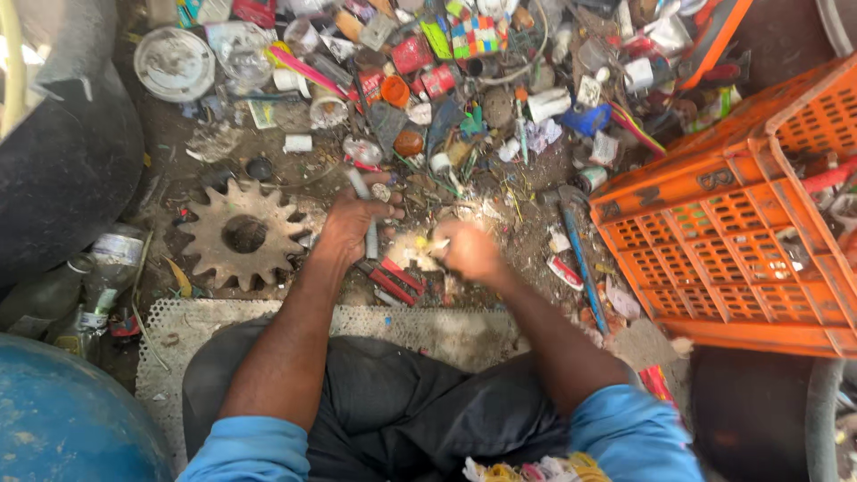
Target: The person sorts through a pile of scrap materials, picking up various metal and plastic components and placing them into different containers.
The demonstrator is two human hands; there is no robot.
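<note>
Head view: left hand (351, 225) clenched around a grey metal rod (365, 214) held upright on the littered ground beside a rusty toothed sprocket (243, 234), right hand (468, 253) closed on a small pale object (437, 244) too blurred to identify, a blue-handled hammer (578, 259) and orange plastic crate (741, 241) lying to the right

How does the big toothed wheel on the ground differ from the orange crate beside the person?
The toothed wheel is rusty brown metal; the orange crate is bright and looks like plastic. The toothed wheel lies flat on the dirt by the left hand, while the orange crate sits tilted off to the right, past the right hand. The toothed wheel is solid with one centre hole; the orange crate has a grid of small openings.
</note>
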